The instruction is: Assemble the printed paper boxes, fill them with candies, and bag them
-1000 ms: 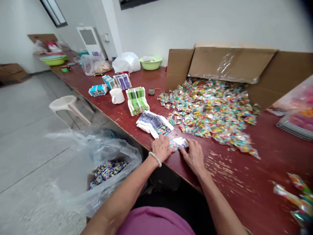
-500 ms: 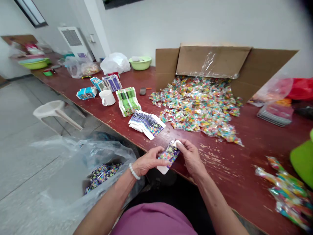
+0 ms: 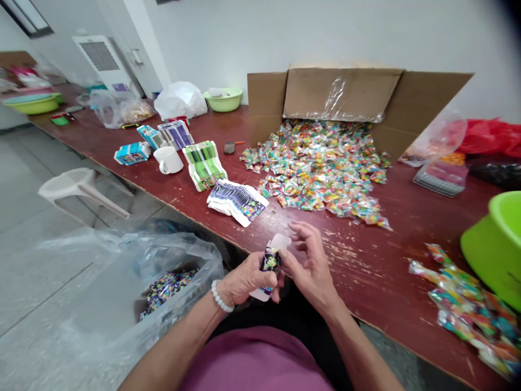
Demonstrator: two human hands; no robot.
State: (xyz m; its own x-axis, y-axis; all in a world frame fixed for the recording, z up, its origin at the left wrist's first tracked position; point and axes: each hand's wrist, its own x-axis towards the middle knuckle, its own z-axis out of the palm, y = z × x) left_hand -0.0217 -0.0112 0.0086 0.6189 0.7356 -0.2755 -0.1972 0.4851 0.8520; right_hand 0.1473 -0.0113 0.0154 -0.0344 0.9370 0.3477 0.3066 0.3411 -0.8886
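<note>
My left hand (image 3: 253, 277) grips a small purple printed candy box (image 3: 271, 260), with a white flap standing up at its top and another at its bottom end. My right hand (image 3: 310, 266) is beside the box, its fingers spread and its thumb at the box's upper edge; whether the thumb presses on it I cannot tell. Just beyond lies a fanned stack of flat purple cartons (image 3: 238, 201). Behind that is a stack of green cartons (image 3: 205, 164). A large heap of small wrapped candies (image 3: 325, 163) spills from a cardboard box (image 3: 342, 95).
A clear plastic bag (image 3: 195, 252) holding purple packs (image 3: 169, 290) hangs open at my left. A white mug (image 3: 168, 160) stands near the table edge. More candy packets (image 3: 468, 309) and a green basin (image 3: 494, 250) are at the right. A white stool (image 3: 75, 190) stands on the floor.
The flat carton now looks squared up into a box with its top flap raised. My right hand has let go of the carton's corner and spread its fingers. The view has shifted slightly right.
</note>
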